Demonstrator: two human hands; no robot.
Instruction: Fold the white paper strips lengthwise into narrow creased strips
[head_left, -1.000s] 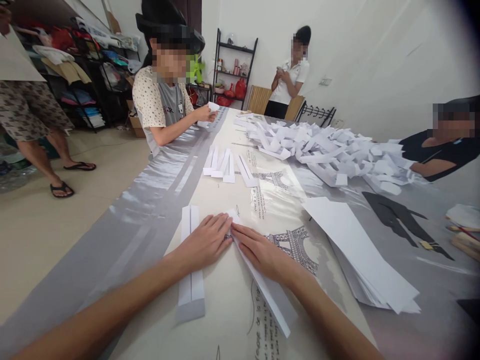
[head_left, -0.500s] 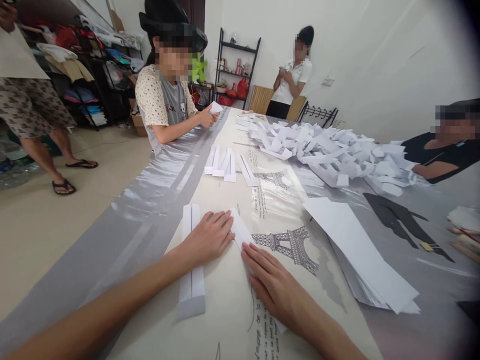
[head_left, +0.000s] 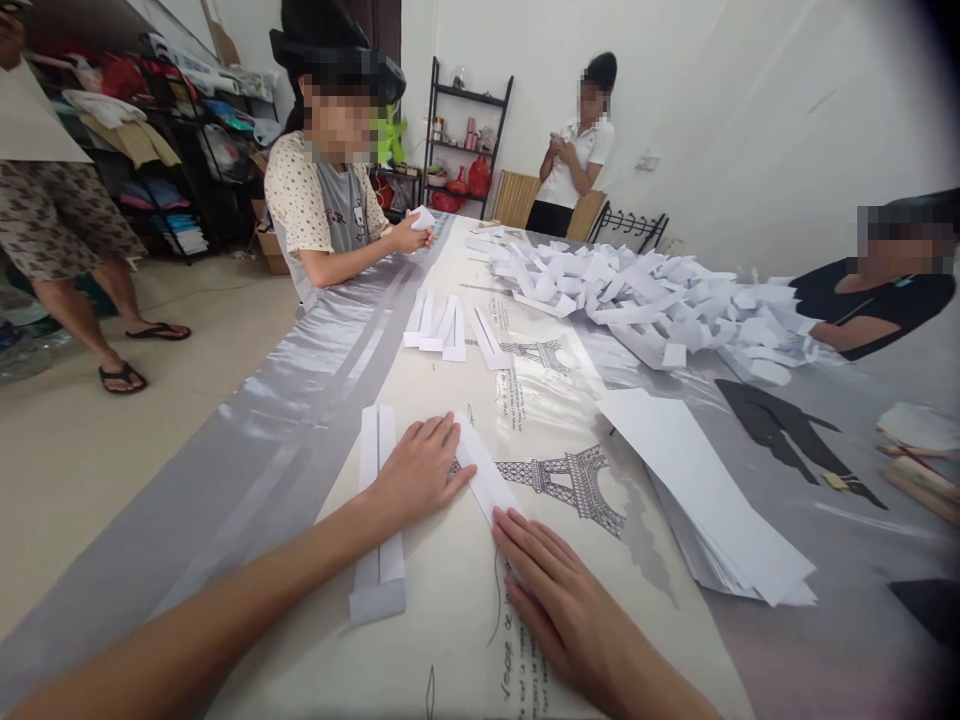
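A folded white paper strip (head_left: 480, 468) lies slantwise on the printed tablecloth. My left hand (head_left: 418, 468) rests flat at its far end, fingertips on its left edge and thumb stretched out. Pressed flat along the strip's near end is my right hand (head_left: 551, 585), its fingers extended side by side and covering that part of the paper. Under my left forearm lies another folded paper piece (head_left: 379, 575), with a lengthwise seam and a turned-up near end. Neither hand is closed round anything.
A stack of white paper sheets (head_left: 709, 495) lies to the right. Beyond it is a heap of folded paper pieces (head_left: 645, 300). Several folded pieces (head_left: 454, 330) sit farther up the cloth. A co-worker (head_left: 330, 200) holds paper at the left edge; another person (head_left: 862, 300) is at the right.
My right hand has slid down along the strip toward me, exposing more of the paper. My left hand stays at the far end. The view has shifted slightly.
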